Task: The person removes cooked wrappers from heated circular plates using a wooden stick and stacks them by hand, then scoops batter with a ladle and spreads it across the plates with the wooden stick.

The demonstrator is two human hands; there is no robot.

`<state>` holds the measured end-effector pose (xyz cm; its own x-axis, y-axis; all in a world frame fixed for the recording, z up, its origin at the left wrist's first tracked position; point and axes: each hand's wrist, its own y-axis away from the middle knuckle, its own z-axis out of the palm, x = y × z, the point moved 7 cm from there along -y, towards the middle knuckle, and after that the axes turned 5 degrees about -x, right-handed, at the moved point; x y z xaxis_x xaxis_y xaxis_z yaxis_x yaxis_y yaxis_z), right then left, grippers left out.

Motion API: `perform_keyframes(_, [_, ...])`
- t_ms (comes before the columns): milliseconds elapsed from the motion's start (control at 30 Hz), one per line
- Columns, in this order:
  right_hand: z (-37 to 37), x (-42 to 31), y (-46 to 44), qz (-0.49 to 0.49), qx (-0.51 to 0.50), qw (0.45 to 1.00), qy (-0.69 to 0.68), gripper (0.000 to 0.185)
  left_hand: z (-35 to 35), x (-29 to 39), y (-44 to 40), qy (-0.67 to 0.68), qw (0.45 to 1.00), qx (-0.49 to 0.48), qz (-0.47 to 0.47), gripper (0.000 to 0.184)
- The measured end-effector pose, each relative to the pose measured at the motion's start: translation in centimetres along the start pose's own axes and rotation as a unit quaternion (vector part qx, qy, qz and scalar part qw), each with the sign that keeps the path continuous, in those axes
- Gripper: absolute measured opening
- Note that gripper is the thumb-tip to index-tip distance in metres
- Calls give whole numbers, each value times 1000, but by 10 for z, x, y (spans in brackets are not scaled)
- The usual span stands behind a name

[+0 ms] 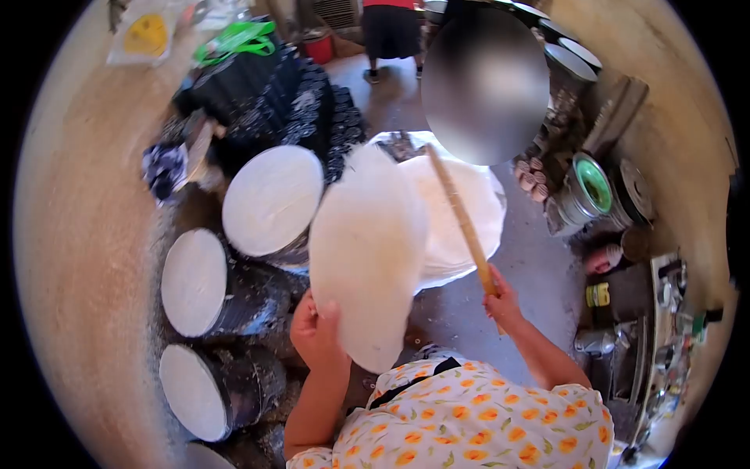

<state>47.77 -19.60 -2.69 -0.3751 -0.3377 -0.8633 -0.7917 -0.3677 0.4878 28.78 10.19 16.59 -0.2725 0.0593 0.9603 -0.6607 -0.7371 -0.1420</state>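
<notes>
Head view: your left hand (319, 332) pinches the thin sheet (367, 250) by its near-left edge, left of the pale stack (445, 223); your right hand (504, 301) grips the stick (459, 207). One-edge support could tear it; a stray stick swing could snag it.

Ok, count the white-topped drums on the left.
4: one drum beside the held sheet, two drums below, likely another cropped at the bottom edge; more may be hidden.

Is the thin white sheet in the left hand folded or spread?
Spread: the sheet shows one broad face with no visible fold, while the left hand pinches its edge.
</notes>
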Motion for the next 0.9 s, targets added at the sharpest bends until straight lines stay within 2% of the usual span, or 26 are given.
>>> perform_keyframes(33, [-24, 10, -2, 3, 12, 1000, -8, 79, 14, -10, -11, 85, 995, 37, -30, 11])
perform_keyframes(100, [-75, 33, 1, -20, 98, 994, -33, 80, 38, -42, -38, 125, 991, 39, -30, 9])
perform_keyframes(167, [-109, 54, 11, -13, 141, 988, -60, 80, 56, -86, -60, 181, 982, 53, -13, 5])
perform_keyframes(333, [-145, 88, 40, -1, 210, 975, -77, 78, 62, -237, -99, 151, 982, 98, -64, 9])
perform_keyframes(367, [-146, 93, 43, 13, 217, 973, -74, 78, 60, -266, -101, 129, 981, 104, -102, 9])
perform_keyframes(433, [-147, 103, 47, 28, 220, 973, -71, 78, 64, -289, -100, 105, 978, 114, -140, 10])
perform_keyframes(500, [-143, 108, 42, 22, 200, 976, -83, 78, 65, -323, -86, 111, 937, 136, -303, 9])
perform_keyframes(533, [-140, 103, 38, 22, 190, 978, -78, 78, 62, -328, -83, 111, 936, 148, -300, 9])
perform_keyframes(667, [-122, 68, 6, 7, 120, 991, -50, 70, 53, -326, -70, 24, 908, 70, -412, 3])
perform_keyframes(700, [-108, 57, -11, -3, 87, 996, -34, 67, 34, -344, -66, -2, 902, 44, -430, 4])
perform_keyframes(733, [-95, 46, -28, -28, 46, 998, -20, 64, 33, -310, -59, 7, 913, 25, -407, 6])
perform_keyframes(800, [-54, 24, -58, -65, -23, 998, 3, 58, 0, -282, -35, 75, 929, 104, -348, 3])
perform_keyframes(833, [-30, 11, -69, -78, -38, 996, 12, 55, -22, -265, -19, -15, 951, 45, -306, 1])
perform_keyframes(867, [-4, -2, -77, -95, -90, 991, 18, 55, -42, -261, 9, 33, 926, 136, -349, 4])
perform_keyframes(900, [19, -18, -79, -110, -132, 985, 23, 55, -64, -253, 37, 41, 913, 198, -354, 8])
